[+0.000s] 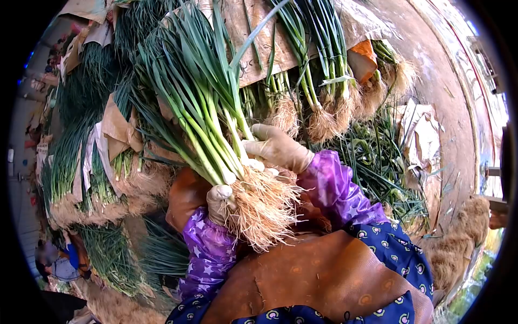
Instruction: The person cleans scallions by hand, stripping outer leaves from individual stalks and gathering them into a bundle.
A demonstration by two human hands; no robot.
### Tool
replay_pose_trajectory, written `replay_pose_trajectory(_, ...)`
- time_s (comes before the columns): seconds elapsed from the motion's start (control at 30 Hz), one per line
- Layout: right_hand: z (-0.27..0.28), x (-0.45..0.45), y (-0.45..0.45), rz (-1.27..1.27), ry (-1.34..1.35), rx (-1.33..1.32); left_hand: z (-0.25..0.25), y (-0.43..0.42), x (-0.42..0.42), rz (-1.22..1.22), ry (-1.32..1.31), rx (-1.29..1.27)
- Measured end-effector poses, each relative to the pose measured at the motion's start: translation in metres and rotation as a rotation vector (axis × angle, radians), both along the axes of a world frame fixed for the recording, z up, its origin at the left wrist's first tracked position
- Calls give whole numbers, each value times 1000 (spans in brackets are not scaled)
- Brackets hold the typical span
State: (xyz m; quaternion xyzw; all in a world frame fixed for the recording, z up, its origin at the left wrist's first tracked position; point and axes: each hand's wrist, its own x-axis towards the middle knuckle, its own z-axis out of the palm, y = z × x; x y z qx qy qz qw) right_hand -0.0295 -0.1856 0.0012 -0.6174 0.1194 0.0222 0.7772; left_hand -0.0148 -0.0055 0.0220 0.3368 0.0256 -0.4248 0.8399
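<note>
A bunch of green onions (208,124) lies slanted in front of me, its leaves pointing up and away and its pale, tangled roots hanging over my lap. Wearing a cream glove, my left hand (219,201) is closed round the white stem bases from the left, just beside the roots. My right hand (279,148), gloved too, holds the bunch from the right, with some of its fingertips hidden at the stems. Both forearms are in shiny purple sleeves with stars. Below the roots, a brown apron (302,275) covers my lap.
Tied bunches of green onions (329,81) lie beyond my hands on brown paper (232,35). More bunches (65,178) are stacked at the left. Loose green leaves (377,162) and crumpled paper (421,135) lie at right, above a fibrous root heap (458,243). Another person (65,264) is at the lower left.
</note>
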Motion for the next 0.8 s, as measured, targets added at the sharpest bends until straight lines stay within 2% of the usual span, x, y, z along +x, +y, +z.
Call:
replay_pose_trajectory(0.07,7,-11,-20,295,160,319,-2,16,1,45,-25,-15)
replay_pose_trajectory(0.1,5,-12,-6,210,81,427,-1,24,2,64,-40,-22)
replay_pose_trajectory(0.17,11,-16,4,117,18,372,0,33,5,87,-60,-18)
replay_pose_trajectory(0.23,27,-20,6,154,69,37,-4,34,8,101,-64,-9)
replay_pose_trajectory(0.27,25,-24,6,154,65,42,-4,34,10,108,-67,-9)
replay_pose_trajectory(0.33,19,-31,4,291,-183,228,-5,34,13,113,-69,-15)
replay_pose_trajectory(0.37,31,-38,-10,471,-99,235,-5,33,15,120,-69,-16)
replay_pose_trajectory(0.43,30,-59,-26,681,-215,236,-5,33,19,124,-69,-19)
replay_pose_trajectory(0.47,29,-60,-33,828,-481,343,-7,31,19,123,-66,-15)
replay_pose_trajectory(0.5,32,-69,-42,854,-460,333,-8,31,19,121,-61,-20)
replay_pose_trajectory(0.53,17,-83,-54,829,-115,218,-8,30,19,111,-53,-22)
replay_pose_trajectory(0.6,-35,-91,-66,637,230,-1281,-9,28,18,79,-36,-29)
replay_pose_trajectory(0.67,-31,-98,-73,267,136,-1324,-12,23,10,33,2,-29)
replay_pose_trajectory(0.73,-7,-81,-60,95,-5,-665,-18,19,3,-14,53,-24)
replay_pose_trajectory(0.8,5,-49,-47,191,75,-64,-25,17,1,-76,116,-13)
